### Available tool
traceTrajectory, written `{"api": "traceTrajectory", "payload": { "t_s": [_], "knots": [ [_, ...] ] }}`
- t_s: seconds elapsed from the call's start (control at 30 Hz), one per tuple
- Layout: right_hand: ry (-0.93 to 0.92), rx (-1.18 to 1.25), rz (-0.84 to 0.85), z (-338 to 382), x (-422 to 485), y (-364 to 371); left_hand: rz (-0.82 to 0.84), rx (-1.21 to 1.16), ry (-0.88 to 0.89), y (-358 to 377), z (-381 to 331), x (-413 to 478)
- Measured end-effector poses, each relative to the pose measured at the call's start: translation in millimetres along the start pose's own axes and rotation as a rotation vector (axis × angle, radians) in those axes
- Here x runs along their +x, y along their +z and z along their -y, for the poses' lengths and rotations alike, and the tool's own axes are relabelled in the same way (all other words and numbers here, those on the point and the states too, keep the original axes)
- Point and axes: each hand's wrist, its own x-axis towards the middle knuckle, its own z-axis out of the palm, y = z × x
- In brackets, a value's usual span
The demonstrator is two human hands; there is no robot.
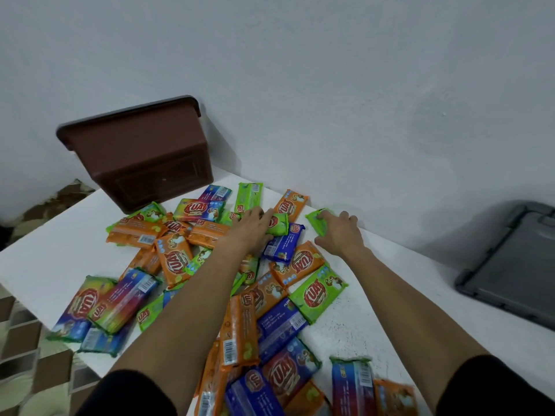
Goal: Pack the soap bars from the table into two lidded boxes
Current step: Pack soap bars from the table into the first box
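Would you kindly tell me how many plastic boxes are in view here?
2. A brown plastic box leans tipped against the pale wall at the white table's far left; a grey lidded plastic box sits at the right edge of view. Others may lie outside the frame.

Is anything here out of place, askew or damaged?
No damage shows. The soap bars lie in a disorderly, overlapping heap; the multicoloured bar at the near left sits at the table edge and might slip off.
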Motion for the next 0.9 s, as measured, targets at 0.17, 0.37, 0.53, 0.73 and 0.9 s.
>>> {"api": "traceTrajectory", "payload": {
  "t_s": [0.17,0.37,0.53,0.73,0.9],
  "knots": [
    [-0.045,-0.010,-0.051,-12.2,-19.5,-12.9,0.003,-0.035,-0.028,-1.7,-5.6,-1.5],
    [-0.104,-0.045,-0.121,-38.4,-54.9,-37.8,-0.120,0.023,0.046,-9.6,-34.3,-14.4],
    [-0.129,-0.073,-0.166,-74.0,-99.1,-59.9,-0.178,0.071,0.166,-17.0,-71.3,-35.9],
    [-0.114,-0.014,-0.165,-129.7,-167.7,-84.3,-0.181,0.063,0.305,-17.7,-120.4,-66.6],
    [-0.096,0.041,-0.194,-174.0,-233.9,-99.6,-0.185,0.054,0.420,-17.4,-166.9,-98.7]
  ]
}}
